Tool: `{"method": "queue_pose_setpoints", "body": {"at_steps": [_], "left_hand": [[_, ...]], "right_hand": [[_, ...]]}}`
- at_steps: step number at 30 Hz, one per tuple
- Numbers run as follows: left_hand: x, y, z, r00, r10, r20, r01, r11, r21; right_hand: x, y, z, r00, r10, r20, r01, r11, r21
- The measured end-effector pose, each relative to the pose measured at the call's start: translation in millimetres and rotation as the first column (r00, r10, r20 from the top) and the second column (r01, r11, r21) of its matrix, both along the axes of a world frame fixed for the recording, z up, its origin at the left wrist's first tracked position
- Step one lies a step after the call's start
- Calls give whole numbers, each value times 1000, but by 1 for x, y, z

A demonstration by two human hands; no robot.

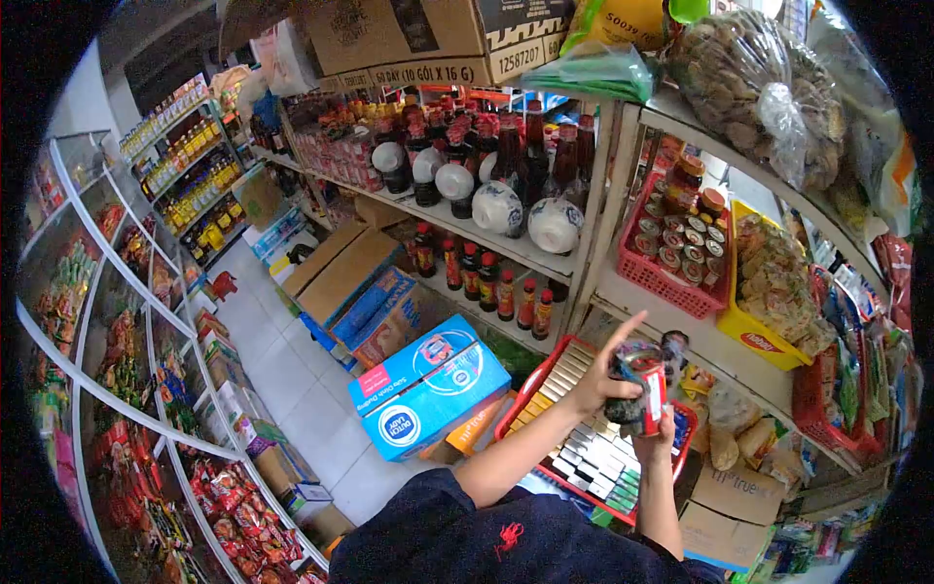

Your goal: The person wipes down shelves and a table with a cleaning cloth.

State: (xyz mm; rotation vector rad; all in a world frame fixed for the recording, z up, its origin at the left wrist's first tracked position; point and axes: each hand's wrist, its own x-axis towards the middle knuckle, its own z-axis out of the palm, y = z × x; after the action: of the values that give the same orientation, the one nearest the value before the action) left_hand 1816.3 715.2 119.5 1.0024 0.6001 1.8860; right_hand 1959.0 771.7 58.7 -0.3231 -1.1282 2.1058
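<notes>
My left hand (pixel 605 375) is closed round a dark jar-like item with a red and white label (pixel 650 389), its index finger stretched upward. From below, my right hand (pixel 660 436) holds the same item near its label. Both hands are over a red basket (pixel 514 409) of small upright boxes in white, yellow and green. Just beyond the fingers, a small dark round thing (pixel 673 341) is too small to make out. Behind the hands, a pink-red basket (pixel 671 295) on the shelf holds several cans and jars.
A yellow basket (pixel 769 347) of packets stands right of the cans. Bottles and bowls (pixel 555 226) line the middle shelf. A blue carton (pixel 428 389) lies left of the red basket. Brown cartons (pixel 730 516) are at lower right; snack racks (pixel 146 428) fill the left.
</notes>
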Motion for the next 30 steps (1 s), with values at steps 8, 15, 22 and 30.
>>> {"method": "queue_pose_setpoints", "body": {"at_steps": [8, 15, 22, 30], "left_hand": [[1, -9, -7, 934, 18, -356, -39, 998, -52], [11, -16, -12, 509, 370, -777, -501, 862, 83], [25, -6, -7, 374, 764, -526, -853, 506, 127], [7, -11, 2, 548, 692, -469, -694, 690, 207]], "right_hand": [[25, -9, -28, 989, 131, 69, -114, 970, -213], [32, -5, -13, 935, -221, 276, 166, 964, 209], [16, -41, 8, 841, -448, 304, 226, 801, 554], [23, -26, -4, 981, -75, 180, 70, 997, 35]]}}
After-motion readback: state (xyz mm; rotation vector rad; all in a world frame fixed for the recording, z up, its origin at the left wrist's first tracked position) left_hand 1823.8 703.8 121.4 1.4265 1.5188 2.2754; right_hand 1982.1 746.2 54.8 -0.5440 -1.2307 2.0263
